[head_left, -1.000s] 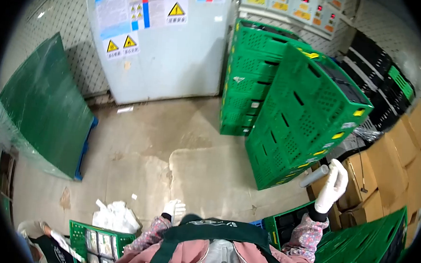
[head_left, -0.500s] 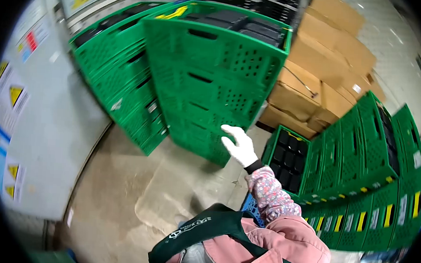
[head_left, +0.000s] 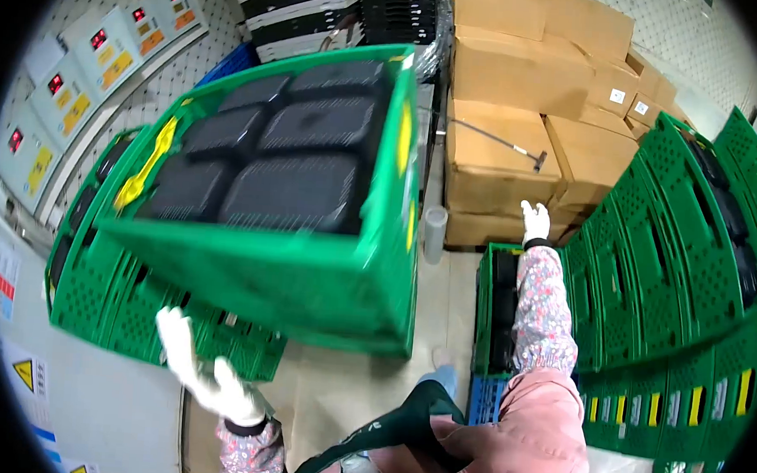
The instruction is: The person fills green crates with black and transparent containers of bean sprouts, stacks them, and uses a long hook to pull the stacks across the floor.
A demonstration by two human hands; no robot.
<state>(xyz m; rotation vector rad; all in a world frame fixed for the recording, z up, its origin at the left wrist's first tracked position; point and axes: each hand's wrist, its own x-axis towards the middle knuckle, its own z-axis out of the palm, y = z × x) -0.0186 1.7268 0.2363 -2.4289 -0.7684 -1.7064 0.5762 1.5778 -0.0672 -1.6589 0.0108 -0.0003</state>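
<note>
My left hand (head_left: pixel 209 380), in a white glove, is raised in front of a stack of green crates (head_left: pixel 246 272). Its fingers are spread and hold nothing. Black lidded trays (head_left: pixel 290 188) fill the top crate, and a yellow crate handle (head_left: pixel 147 162) lies along its left side. My right hand (head_left: pixel 535 222), also white-gloved, reaches forward above a low green crate (head_left: pixel 484 312) of black trays. Its fingers are apart, with nothing seen in them.
Cardboard boxes (head_left: pixel 503 183) are piled ahead, with a thin metal rod (head_left: pixel 497 140) on top. More green crate stacks (head_left: pixel 646 253) rise on the right. Grey cabinets (head_left: pixel 27 319) line the left. Below the low crate is a blue crate (head_left: pixel 485 399). Black crates (head_left: pixel 306 11) stand at the back.
The view has turned and the tall crate stack looks nearer. My left hand has come into view. My right hand has moved from beside that stack toward the cardboard boxes.
</note>
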